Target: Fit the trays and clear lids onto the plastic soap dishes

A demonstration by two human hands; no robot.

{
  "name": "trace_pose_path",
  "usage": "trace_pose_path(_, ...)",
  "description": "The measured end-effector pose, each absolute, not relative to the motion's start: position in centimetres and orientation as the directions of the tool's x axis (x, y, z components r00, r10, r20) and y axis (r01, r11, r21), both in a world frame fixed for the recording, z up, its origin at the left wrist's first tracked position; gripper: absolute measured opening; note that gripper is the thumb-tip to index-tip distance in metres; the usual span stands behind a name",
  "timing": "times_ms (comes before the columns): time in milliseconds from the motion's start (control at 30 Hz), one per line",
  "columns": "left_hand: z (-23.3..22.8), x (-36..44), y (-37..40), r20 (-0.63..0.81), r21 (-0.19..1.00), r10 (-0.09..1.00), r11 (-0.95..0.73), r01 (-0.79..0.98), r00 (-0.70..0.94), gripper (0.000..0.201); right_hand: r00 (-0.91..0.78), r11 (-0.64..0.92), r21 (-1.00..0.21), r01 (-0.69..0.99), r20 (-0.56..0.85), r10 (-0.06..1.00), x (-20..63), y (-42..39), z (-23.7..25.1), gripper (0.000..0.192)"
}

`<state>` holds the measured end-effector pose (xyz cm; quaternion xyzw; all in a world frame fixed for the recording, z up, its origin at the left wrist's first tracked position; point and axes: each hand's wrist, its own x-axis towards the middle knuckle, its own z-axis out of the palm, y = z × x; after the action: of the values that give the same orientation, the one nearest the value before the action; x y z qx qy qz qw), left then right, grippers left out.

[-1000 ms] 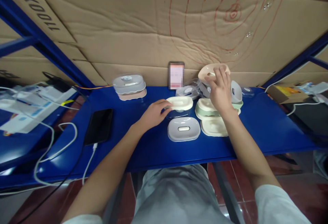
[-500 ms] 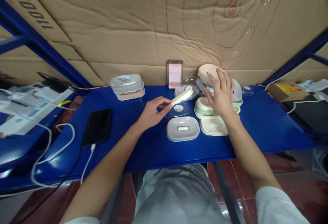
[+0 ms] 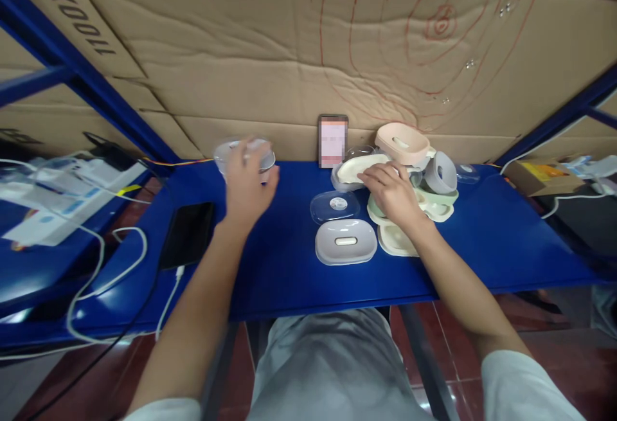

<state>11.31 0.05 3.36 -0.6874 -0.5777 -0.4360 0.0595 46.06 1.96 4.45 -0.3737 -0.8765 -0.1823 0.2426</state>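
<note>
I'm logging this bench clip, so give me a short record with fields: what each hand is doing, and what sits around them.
left hand: reaching over the clear-lidded soap box at the back left, blurred, grip unclear
right hand: fingers on the cream tray atop the pile of soap dish parts
in front: grey lid; clear lid
surface: blue table
left side: black phone with cable
back: upright phone against cardboard

Two hands, left [image 3: 248, 183] and right [image 3: 393, 191]. Two phones: a black one [image 3: 187, 234] lying near left, another [image 3: 332, 141] propped far. One clear lid [image 3: 334, 206], one grey tray [image 3: 346, 241].
</note>
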Motion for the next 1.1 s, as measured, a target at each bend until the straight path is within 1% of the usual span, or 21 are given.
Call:
trace_pose_path(67,2.9,8.3,0.9,0.635,0.444,0.749,-0.154,0.883,-0.189,0.071,-0.574,0.609,0.149,0.779,0.562,0.596,46.3,2.6,4.1,0.039)
trace_pose_path(100,2.5,7.1,1.3,0.587,0.454,0.778,-0.09,0.886,-0.222,0.079,-0.558,0.589,0.151,0.794,0.566,0.607,46.2,2.8,4.1,0.04)
trace_pose_path(133,2.1,6.3,1.5,0.565,0.466,0.788,-0.058,0.883,-0.246,0.083,-0.545,0.574,0.152,0.804,0.571,0.613,46.2,2.9,4.0,0.041)
trace_pose_path(200,1.4,5.6,1.8,0.527,0.476,0.808,-0.024,0.879,-0.264,0.084,-0.535,0.562,0.153,0.813,0.577,0.617,46.0,2.9,4.0,0.042)
trace_pose_path(333,1.5,6.2,1.7,0.522,0.473,0.786,0.058,0.879,-0.333,0.073,-0.537,0.553,0.163,0.817,0.564,0.627,45.5,3.0,4.1,0.045)
trace_pose_path(433,2.0,6.7,1.6,0.508,0.504,0.784,0.066,0.861,-0.357,0.067,-0.545,0.559,0.164,0.813,0.549,0.633,45.2,3.2,4.0,0.044)
trace_pose_path(533,2.3,6.7,1.6,0.474,0.558,0.816,0.012,0.83,-0.33,0.064,-0.538,0.561,0.157,0.813,0.571,0.62,45.1,3.0,4.0,0.042)
trace_pose_path(600,2.4,6.9,1.6,0.49,0.581,0.815,-0.042,0.813,-0.309,0.059,-0.531,0.563,0.151,0.813,0.59,0.608,45.1,2.6,3.9,0.041)
trace_pose_path(667,2.7,7.3,1.5,0.554,0.579,0.781,-0.111,0.807,-0.29,0.054,-0.523,0.566,0.133,0.814,0.591,0.614,45.0,2.2,3.9,0.04)
trace_pose_path(733,3.3,8.3,1.1,0.625,0.568,0.733,-0.193,0.8,-0.267,0.054,-0.513,0.569,0.104,0.816,0.583,0.63,44.9,1.6,4.0,0.042)
trace_pose_path(800,4.1,9.9,0.3,0.673,0.558,0.707,-0.295,0.776,-0.215,0.055,-0.501,0.577,0.076,0.813,0.595,0.629,44.7,0.9,4.3,0.048)
trace_pose_path(867,4.8,11.9,-1.0,0.695,0.533,0.713,-0.427,0.73,-0.091,0.054,-0.505,0.611,0.054,0.79,0.622,0.598,44.5,0.0,4.8,0.058)
trace_pose_path(933,5.3,14.1,-2.3,0.706,0.485,0.701,-0.579,0.656,0.097,0.052,-0.544,0.674,0.038,0.738,0.625,0.56,44.4,-0.9,5.4,0.067)
trace_pose_path(1000,5.2,16.1,-3.4,0.729,0.43,0.645,-0.692,0.579,0.23,0.048,-0.607,0.748,0.011,0.663,0.593,0.529,44.4,-1.4,5.7,0.065)
trace_pose_path(1100,4.1,17.7,-3.8,0.746,0.356,0.592,-0.741,0.57,0.304,0.045,-0.655,0.823,-0.067,0.564,0.571,0.495,44.6,-1.4,5.5,0.057)
